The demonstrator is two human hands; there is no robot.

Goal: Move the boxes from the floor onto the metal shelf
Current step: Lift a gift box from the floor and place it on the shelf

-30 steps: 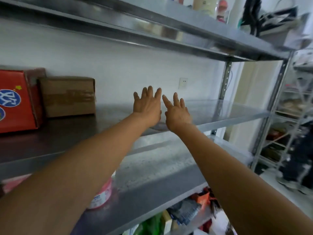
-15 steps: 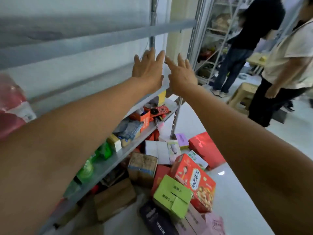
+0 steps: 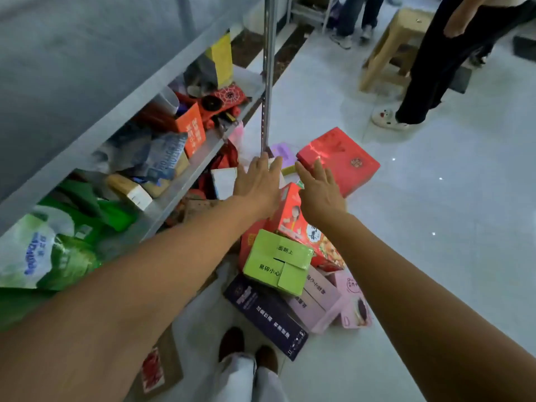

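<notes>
A heap of boxes lies on the white floor beside the metal shelf (image 3: 87, 91). A lime green box (image 3: 278, 262) sits on top at the front, with a red printed box (image 3: 301, 224) behind it, a dark navy box (image 3: 266, 317) and pink boxes (image 3: 319, 300) below. A flat red box (image 3: 339, 161) lies farther back. My left hand (image 3: 258, 181) and my right hand (image 3: 319, 190) stretch out side by side above the heap, fingers straight, holding nothing.
The lower shelf (image 3: 185, 172) is crammed with bags, an orange box (image 3: 194, 132) and a toy. The shelf post (image 3: 268, 74) stands just beyond my left hand. A person's legs (image 3: 429, 68) and a plastic stool (image 3: 397, 44) are at the back right. My feet (image 3: 246, 349) stand beside the heap.
My view has dropped from the shelf with its boxes to the floor. Both hands, still empty and straight, have come down from shelf height to just over the heap.
</notes>
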